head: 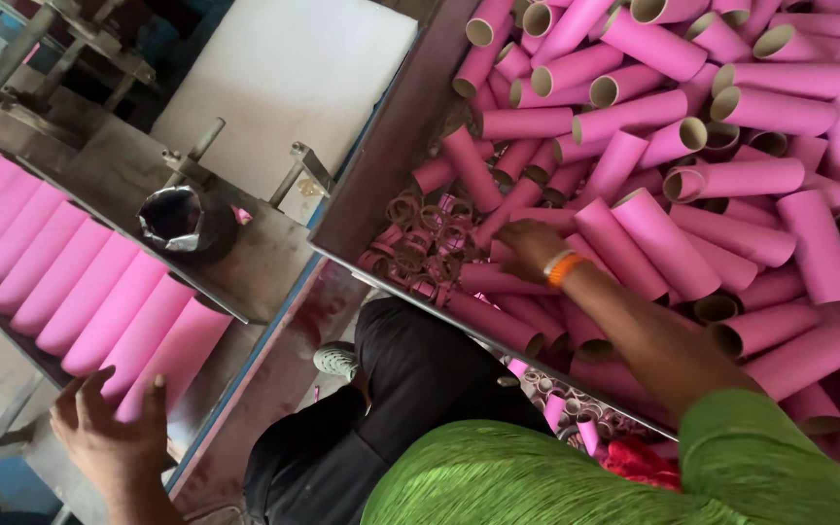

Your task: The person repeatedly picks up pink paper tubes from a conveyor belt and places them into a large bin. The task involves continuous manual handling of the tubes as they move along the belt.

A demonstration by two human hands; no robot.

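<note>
My right hand (529,247), with an orange and white band at the wrist, reaches into a big metal bin (391,146) heaped with pink cardboard tubes (692,165). Its fingers are buried among the tubes and a cluster of short pink rings (428,238), so its grip is hidden. My left hand (109,433) lies at the lower left with fingers spread, fingertips against the nearest tube of a row of pink tubes (80,282) laid side by side on a sloping metal chute (245,282). It holds nothing.
A dark shiny round cup-like part (182,222) stands on the chute above the row. A white board (284,78) lies behind it. Below me are my black trousers (391,389), a grey shoe (336,361) and green sleeve (556,476). More short rings (576,413) lie under the bin.
</note>
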